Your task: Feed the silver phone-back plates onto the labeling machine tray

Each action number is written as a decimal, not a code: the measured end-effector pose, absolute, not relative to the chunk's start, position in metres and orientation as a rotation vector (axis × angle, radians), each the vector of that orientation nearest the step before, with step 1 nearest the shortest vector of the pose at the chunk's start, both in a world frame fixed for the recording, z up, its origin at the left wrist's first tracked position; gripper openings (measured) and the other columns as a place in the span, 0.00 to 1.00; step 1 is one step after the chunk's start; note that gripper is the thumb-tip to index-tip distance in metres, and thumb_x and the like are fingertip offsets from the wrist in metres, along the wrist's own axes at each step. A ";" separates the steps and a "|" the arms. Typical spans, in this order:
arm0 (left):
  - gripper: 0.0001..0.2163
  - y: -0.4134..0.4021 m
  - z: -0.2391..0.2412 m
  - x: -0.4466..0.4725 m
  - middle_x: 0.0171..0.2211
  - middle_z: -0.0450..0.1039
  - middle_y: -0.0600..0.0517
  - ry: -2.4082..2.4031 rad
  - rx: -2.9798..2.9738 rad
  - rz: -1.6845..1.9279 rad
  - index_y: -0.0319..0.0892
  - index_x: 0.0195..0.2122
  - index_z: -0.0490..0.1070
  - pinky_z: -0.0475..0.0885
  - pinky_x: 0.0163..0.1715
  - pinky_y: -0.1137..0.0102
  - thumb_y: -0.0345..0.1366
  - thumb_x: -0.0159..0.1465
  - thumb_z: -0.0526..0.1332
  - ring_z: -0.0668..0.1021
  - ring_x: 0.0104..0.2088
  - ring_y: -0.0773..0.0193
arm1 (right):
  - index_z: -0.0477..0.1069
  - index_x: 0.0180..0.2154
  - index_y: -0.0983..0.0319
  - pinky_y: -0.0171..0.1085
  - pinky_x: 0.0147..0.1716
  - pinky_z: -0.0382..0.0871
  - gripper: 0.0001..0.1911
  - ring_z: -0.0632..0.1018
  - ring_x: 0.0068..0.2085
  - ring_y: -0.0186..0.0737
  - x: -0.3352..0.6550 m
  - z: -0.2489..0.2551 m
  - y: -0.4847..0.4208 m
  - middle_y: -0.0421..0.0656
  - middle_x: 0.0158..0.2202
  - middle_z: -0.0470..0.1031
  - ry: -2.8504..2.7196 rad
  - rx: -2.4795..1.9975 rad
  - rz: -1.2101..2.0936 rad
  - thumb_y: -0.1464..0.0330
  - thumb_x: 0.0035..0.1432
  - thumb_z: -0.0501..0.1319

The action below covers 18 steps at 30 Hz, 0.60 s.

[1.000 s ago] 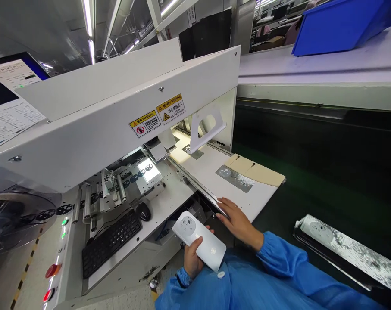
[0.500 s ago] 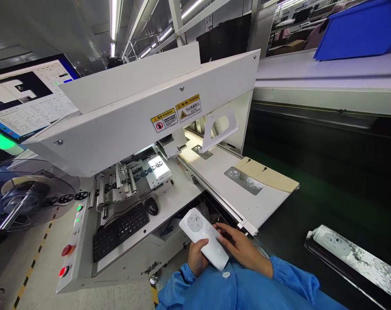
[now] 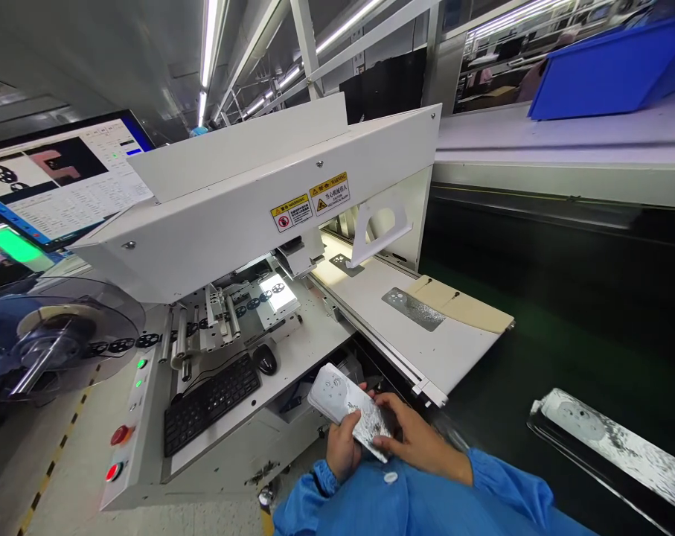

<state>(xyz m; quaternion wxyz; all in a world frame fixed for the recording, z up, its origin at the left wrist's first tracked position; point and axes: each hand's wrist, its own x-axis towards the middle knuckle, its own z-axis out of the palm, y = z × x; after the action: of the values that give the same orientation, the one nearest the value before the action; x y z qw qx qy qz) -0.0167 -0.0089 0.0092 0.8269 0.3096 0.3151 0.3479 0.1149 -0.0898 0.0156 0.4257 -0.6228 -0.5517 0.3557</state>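
A silver phone back cover (image 3: 331, 394) with a round cluster of camera holes is held at a tilt in front of my body. My left hand (image 3: 344, 447) grips its near left edge, thumb lying on the face. Around the right edge and lower end is my right hand (image 3: 418, 435), its thumb and fingers closed on the cover. Crinkled reflections run over the lower half. Just beyond the hands, a similar grey cover (image 3: 412, 308) lies flat on the machine's white belt (image 3: 415, 357). Another cover (image 3: 345, 265) sits deeper under the lit machine head.
The white machine housing (image 3: 248, 201) carries warning labels. Left are a keyboard (image 3: 214, 402), mouse (image 3: 265, 359), red button (image 3: 119, 435) and reel (image 3: 58, 335) feeding black round parts. A beige board (image 3: 465, 301) borders the belt. At right, stacked covers (image 3: 599, 432) lie on dark green surface.
My right hand has slid down and curled further round the cover's lower end. The cover has tilted, so its reflections differ. The cover on the belt has shifted slightly toward the machine.
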 end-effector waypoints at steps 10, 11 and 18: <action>0.30 -0.009 -0.018 -0.021 0.50 0.74 0.44 0.678 0.815 0.755 0.44 0.51 0.71 0.62 0.59 0.58 0.41 0.45 0.73 0.72 0.55 0.49 | 0.60 0.44 0.61 0.41 0.43 0.68 0.24 0.70 0.44 0.45 0.098 0.012 -0.090 0.47 0.46 0.66 -1.431 -1.578 0.774 0.74 0.42 0.61; 0.30 -0.009 -0.017 -0.020 0.50 0.74 0.44 0.675 0.826 0.739 0.44 0.51 0.71 0.63 0.58 0.58 0.41 0.45 0.73 0.72 0.55 0.48 | 0.60 0.44 0.61 0.41 0.42 0.68 0.24 0.71 0.43 0.45 0.099 0.011 -0.092 0.47 0.46 0.66 -1.412 -1.588 0.777 0.74 0.42 0.60; 0.31 -0.007 -0.014 0.000 0.50 0.73 0.44 0.632 0.915 0.583 0.46 0.51 0.70 0.61 0.59 0.60 0.40 0.44 0.73 0.70 0.57 0.45 | 0.60 0.46 0.61 0.45 0.50 0.65 0.27 0.68 0.51 0.50 0.116 0.005 -0.106 0.51 0.51 0.63 -1.335 -1.616 0.780 0.71 0.41 0.63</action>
<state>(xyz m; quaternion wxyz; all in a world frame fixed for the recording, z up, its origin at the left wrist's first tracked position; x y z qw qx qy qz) -0.0005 -0.0068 -0.0138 0.8093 0.4282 0.2956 0.2726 0.1160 -0.1065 0.0050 0.4372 -0.6497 -0.5368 0.3138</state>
